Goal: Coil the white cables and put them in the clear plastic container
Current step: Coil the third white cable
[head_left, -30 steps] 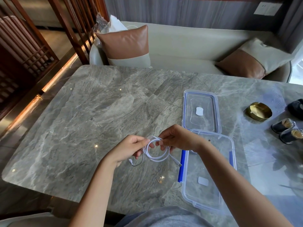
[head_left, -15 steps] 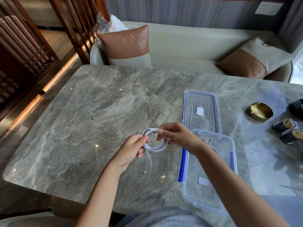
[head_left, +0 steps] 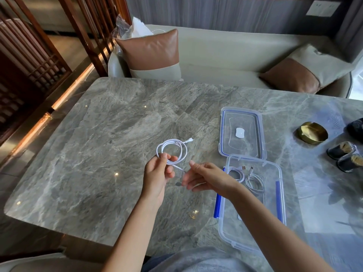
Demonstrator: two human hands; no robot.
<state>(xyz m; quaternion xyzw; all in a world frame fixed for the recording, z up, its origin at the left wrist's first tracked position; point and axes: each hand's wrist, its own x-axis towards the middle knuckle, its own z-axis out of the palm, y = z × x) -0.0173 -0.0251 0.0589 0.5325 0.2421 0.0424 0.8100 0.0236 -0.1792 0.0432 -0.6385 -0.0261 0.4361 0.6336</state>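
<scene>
1. The white cable is wound into a small loop and held above the tabletop, left of the clear plastic container. One plug sticks out at the loop's far right, and a short tail runs down toward the right hand.
2. The left hand pinches the loop's near side between thumb and fingers, with the wrist angled up from the near edge.
3. The right hand is just beside the tail with its fingers loose and spread, gripping nothing. Whether it touches the tail can't be told because of blur.
4. The container sits just right of the right hand, lid off, with blue clips on its long sides. The right forearm crosses its near-left part. Two coiled cables lie in its far end.
5. The lid lies flat, touching the container's far edge.
6. The hands are well apart from the tabletop's left and far edges, with grey marble all round the loop.
7. A brass dish and two dark cups stand near the right edge, well apart from the hands.
8. A sofa with a brown cushion stands beyond the far edge.
</scene>
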